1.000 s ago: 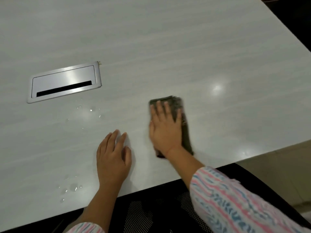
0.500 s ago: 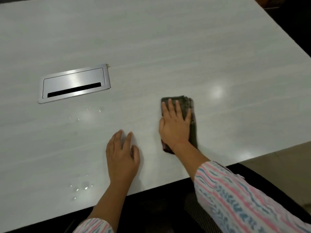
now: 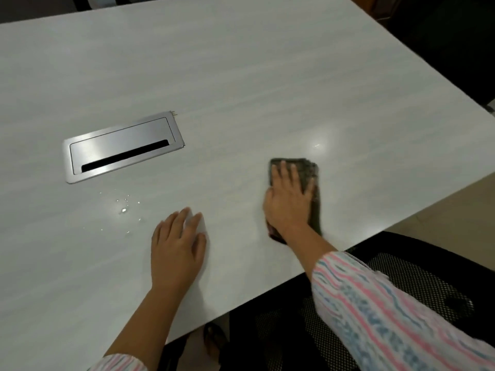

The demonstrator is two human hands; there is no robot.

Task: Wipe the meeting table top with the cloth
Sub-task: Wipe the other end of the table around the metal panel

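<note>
A dark folded cloth (image 3: 308, 168) lies flat on the pale wood-grain table top (image 3: 241, 89), near the front right edge. My right hand (image 3: 289, 199) presses down on it with straight fingers, covering most of it. My left hand (image 3: 176, 247) rests flat on the bare table to the left of the cloth, fingers together and holding nothing. Small water drops (image 3: 124, 207) sit on the surface left of my left hand.
A silver cable hatch (image 3: 120, 145) with a dark slot is set into the table at mid left. A black mesh chair (image 3: 417, 279) stands below the table's front edge on the right. The table's right edge (image 3: 428, 76) runs diagonally beside dark floor.
My right hand and the cloth have slid to the right across the table. My left hand has also shifted a little right. The drops near the front edge have left the view.
</note>
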